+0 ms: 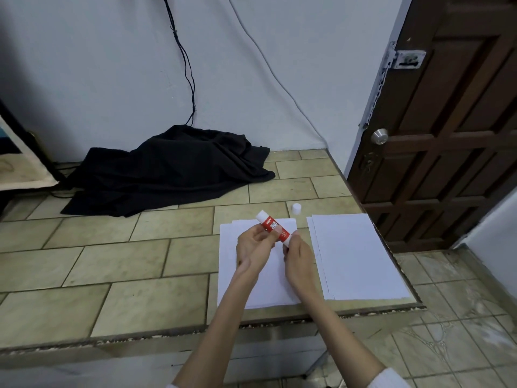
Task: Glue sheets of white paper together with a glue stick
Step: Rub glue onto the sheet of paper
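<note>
A red and white glue stick (272, 226) is held tilted above the tiled counter, its white tip pointing up and to the left. My left hand (253, 250) grips its red body. My right hand (299, 259) pinches its lower white end. Under both hands lies a stack of white paper sheets (251, 292). A second stack of white sheets (361, 256) lies to the right, near the counter's right edge. The glue stick's white cap (296, 208) stands on the tiles just behind the two stacks.
A crumpled black cloth (167, 169) lies at the back of the tiled counter (112, 261) against the wall, with cables hanging above it. A brown wooden door (447, 121) stands to the right. The counter's front edge (195, 334) runs below my forearms.
</note>
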